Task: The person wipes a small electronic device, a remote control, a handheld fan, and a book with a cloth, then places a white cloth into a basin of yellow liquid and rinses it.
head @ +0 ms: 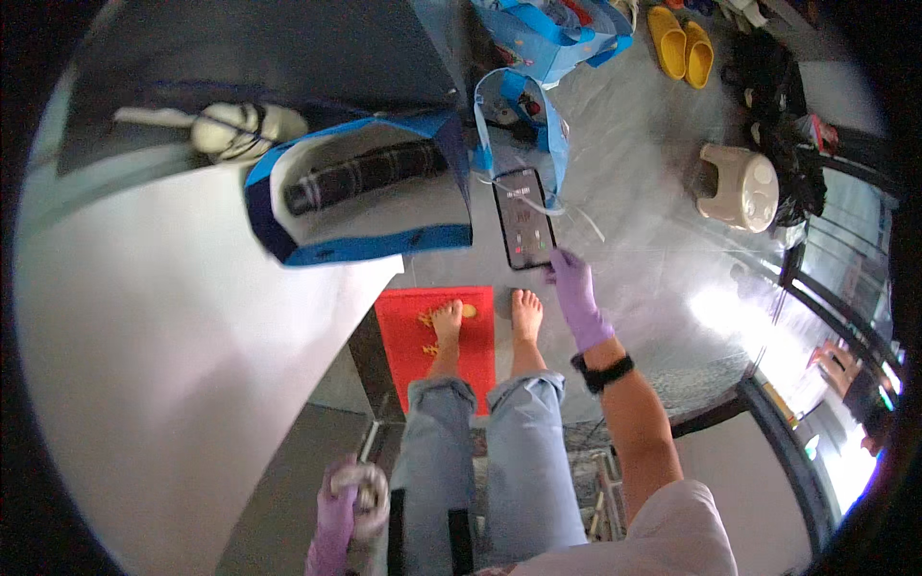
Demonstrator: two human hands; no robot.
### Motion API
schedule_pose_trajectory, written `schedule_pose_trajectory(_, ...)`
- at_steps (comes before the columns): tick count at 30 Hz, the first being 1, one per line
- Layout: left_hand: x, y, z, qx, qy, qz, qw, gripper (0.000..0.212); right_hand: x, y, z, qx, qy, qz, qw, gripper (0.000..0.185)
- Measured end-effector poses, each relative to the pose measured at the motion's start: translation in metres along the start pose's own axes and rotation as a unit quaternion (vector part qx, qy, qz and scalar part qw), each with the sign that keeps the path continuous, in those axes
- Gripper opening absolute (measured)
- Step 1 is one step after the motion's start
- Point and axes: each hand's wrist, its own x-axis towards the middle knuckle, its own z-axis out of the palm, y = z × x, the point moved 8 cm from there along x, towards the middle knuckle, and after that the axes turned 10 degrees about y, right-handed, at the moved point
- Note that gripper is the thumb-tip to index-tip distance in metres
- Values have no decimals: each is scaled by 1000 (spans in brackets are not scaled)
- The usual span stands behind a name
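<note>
A purple glove covers my right hand [576, 291], which grips the lower right corner of a smartphone [524, 219] with a lit screen. Behind the phone stands a small light-blue tote bag [558, 144]. My left hand [337, 507], gloved in purple too, is low at the left of my legs and holds a whitish round object [367, 497], blurred, its kind unclear. Left of the phone, a larger blue-edged bag [374, 245] gapes wide, with a dark checked folded umbrella or rolled cloth [367, 176] inside it.
A red mat [432, 345] lies under one bare foot; the other foot is on grey tile. At the right are a beige plastic stool [742, 187] and yellow clogs [681, 47]. Another blue bag [555, 43] stands at the top. A white surface [180, 324] fills the left.
</note>
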Motion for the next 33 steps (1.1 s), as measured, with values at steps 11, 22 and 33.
schedule_pose_trajectory(11, -125, 121, 272, 316, -99, 340, 880, 39, -279, -130, -102, 0, -176, -5, 984, 23)
schedule_pose_trajectory(22, -306, 141, 249, 84, -173, 468, 863, 30, -440, -288, -126, -17, -295, -232, 927, 25)
schedule_pose_trajectory(33, -399, 120, 116, -12, -44, 587, 809, 33, -567, -320, -70, -92, -378, -362, 847, 30)
